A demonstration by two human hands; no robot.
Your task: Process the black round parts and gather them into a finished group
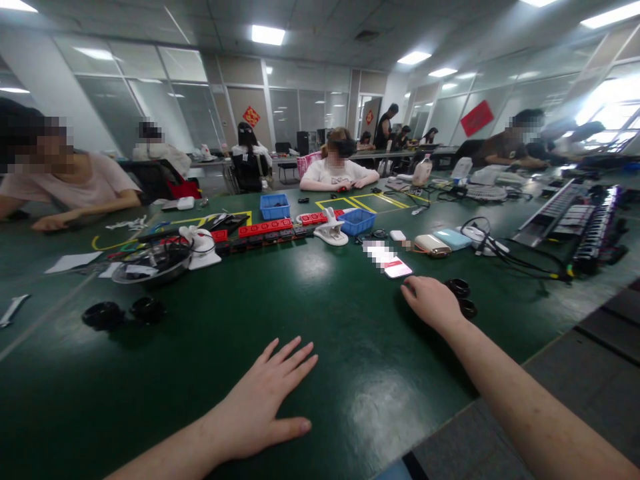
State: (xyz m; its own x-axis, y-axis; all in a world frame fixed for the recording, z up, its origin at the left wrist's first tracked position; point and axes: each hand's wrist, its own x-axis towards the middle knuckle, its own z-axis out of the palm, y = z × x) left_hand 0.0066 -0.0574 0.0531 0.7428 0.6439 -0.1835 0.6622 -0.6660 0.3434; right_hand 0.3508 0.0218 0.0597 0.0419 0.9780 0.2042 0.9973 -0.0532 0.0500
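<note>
Low in the centre of the frame, left hand [267,397] lies flat on the green table [320,313], palm down, fingers spread wide and straight, thumb out to the side; it holds nothing and touches only the bare tabletop. Right of centre, right hand [431,301] rests knuckles-up on the table, fingers curled loosely under, so whether anything sits beneath the palm cannot be told; nothing shows between the fingers. Its fingertips sit just below a white phone [395,265] with a red strip, close but whether touching is unclear. Just beside the right hand, on its right, two small black rings [463,297] lie on the table, one nearly against the knuckles. Further up the frame from the phone: a beige power bank [433,245], a pale blue case [453,239], and black cables [505,250] trailing to the right. At left of the frame, two larger black rings [125,313] lie side by side, well apart from the left hand, below a round metal bowl [153,261]. A red power strip [265,228] and two blue bins [275,206] sit mid-table. Other people sit along the far and left edges.
</note>
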